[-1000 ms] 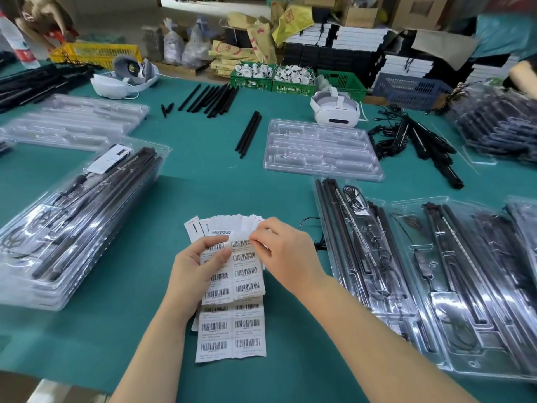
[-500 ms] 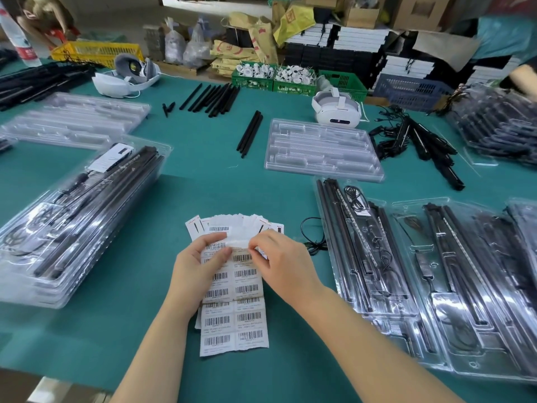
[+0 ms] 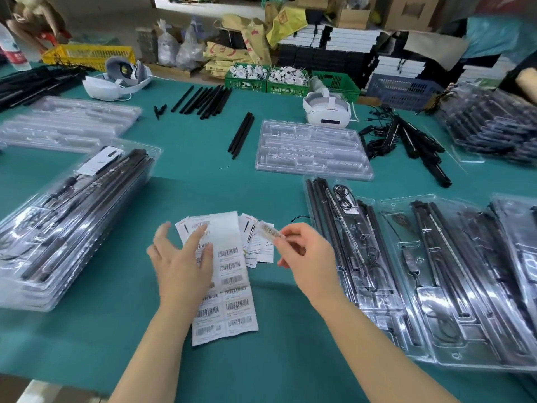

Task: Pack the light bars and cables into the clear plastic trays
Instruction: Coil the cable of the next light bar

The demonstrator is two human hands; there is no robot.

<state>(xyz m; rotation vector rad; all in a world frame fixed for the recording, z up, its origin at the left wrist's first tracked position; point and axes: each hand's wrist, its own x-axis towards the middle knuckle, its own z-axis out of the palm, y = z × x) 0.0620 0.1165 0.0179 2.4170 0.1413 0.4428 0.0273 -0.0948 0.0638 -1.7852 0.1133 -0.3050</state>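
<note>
Right hand [image 3: 308,257] pinching barcode label [image 3: 268,230]

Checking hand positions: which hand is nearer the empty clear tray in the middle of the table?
Right. The right hand is below the empty tray, pinching a sticker; the left hand lies farther left.

a sheet of barcode labels [image 3: 232,286] lies on a teal table cover [image 3: 189,184], with two white headsets [image 3: 327,112] and green baskets [image 3: 267,82] farther back.
</note>
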